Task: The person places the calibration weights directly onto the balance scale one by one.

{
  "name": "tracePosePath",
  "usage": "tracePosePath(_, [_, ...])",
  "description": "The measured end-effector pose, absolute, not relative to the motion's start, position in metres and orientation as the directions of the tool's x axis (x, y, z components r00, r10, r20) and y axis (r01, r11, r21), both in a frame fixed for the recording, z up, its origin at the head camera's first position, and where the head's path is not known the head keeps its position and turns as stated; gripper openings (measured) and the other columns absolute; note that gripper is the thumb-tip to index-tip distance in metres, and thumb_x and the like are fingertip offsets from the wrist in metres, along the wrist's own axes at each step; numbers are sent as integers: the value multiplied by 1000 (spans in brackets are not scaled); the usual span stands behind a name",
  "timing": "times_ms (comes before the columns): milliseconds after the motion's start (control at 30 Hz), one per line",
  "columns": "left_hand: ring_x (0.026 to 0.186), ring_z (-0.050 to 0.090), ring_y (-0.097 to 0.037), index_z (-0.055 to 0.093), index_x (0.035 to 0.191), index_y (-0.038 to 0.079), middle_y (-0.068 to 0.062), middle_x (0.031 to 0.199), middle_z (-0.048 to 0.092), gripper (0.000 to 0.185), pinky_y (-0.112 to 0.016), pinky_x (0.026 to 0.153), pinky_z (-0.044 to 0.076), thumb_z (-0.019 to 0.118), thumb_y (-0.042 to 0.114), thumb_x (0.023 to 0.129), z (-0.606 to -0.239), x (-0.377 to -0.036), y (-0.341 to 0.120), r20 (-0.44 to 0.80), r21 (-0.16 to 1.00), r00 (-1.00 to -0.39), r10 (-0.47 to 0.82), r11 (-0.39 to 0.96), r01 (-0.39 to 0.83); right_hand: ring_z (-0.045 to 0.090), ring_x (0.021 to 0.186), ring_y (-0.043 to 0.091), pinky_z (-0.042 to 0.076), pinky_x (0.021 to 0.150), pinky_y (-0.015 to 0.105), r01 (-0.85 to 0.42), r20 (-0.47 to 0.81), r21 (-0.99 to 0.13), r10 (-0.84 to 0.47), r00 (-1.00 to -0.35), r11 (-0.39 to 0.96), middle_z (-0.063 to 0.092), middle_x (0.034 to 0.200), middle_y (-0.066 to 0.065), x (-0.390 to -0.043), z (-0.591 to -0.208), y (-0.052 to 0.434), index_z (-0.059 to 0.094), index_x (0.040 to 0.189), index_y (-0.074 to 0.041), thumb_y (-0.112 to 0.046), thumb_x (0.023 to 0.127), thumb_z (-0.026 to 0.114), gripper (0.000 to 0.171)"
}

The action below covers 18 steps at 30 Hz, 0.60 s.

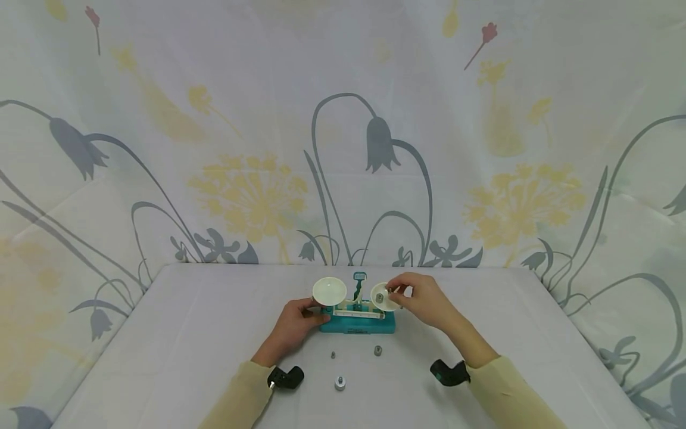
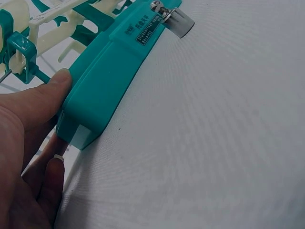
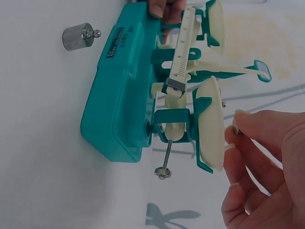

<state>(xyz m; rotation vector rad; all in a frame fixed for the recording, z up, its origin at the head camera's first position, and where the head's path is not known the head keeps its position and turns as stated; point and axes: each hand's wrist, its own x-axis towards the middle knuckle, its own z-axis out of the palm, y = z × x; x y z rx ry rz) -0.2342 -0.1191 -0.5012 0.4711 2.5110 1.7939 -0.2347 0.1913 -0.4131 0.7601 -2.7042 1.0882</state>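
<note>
A small teal balance scale (image 1: 358,322) stands on the white table (image 1: 177,333), near its far edge and about midway across. The left hand (image 1: 292,325) reaches in from the near left with its forearm angled toward the scale. It grips the left end of the teal base: the wrist view shows the thumb (image 2: 57,83) lying on the base's top corner and the other fingers curled under and behind it. The right hand (image 1: 420,298) hovers just beside the right pan (image 1: 383,296), wrist bent, fingers loosely curled with the thumb and forefinger tips close together. Whether they pinch anything I cannot tell. A small metal weight (image 1: 380,297) sits in the right pan; the left pan (image 1: 329,290) is bare. Three more weights lie on the table near the scale: a tiny one (image 1: 333,354), a medium one (image 1: 377,350) and a larger one (image 1: 340,382) nearest the person.
</note>
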Motion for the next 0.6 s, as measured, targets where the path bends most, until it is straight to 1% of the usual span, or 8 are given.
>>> tracePosePath(267, [97, 63, -19, 74, 108, 9, -7, 115, 70, 22, -38, 87, 48, 77, 11, 86, -499, -233, -119, 158, 920, -954, 255, 312, 236, 59, 86, 14, 49, 69, 29, -527, 321, -600, -422, -848, 602, 69, 98, -4, -237, -414, 186, 73, 104, -9, -7, 90, 74, 15])
tracePosePath(500, [92, 63, -18, 74, 107, 9, -6, 115, 70, 21, -34, 84, 48, 78, 11, 86, -502, -234, -119, 166, 920, -955, 246, 309, 239, 59, 85, 14, 50, 72, 31, -512, 306, -591, -414, -857, 623, 69, 97, -3, -237, -413, 181, 73, 103, -9, -5, 89, 73, 15])
tracePosePath(600, [92, 63, -22, 73, 107, 6, -10, 115, 70, 21, -35, 84, 48, 76, 6, 86, -496, -231, -116, 159, 920, -959, 236, 318, 231, 58, 85, 15, 49, 72, 32, -507, 298, -567, -413, -861, 649, 69, 96, -3, -237, -411, 179, 73, 102, -9, -5, 89, 73, 14])
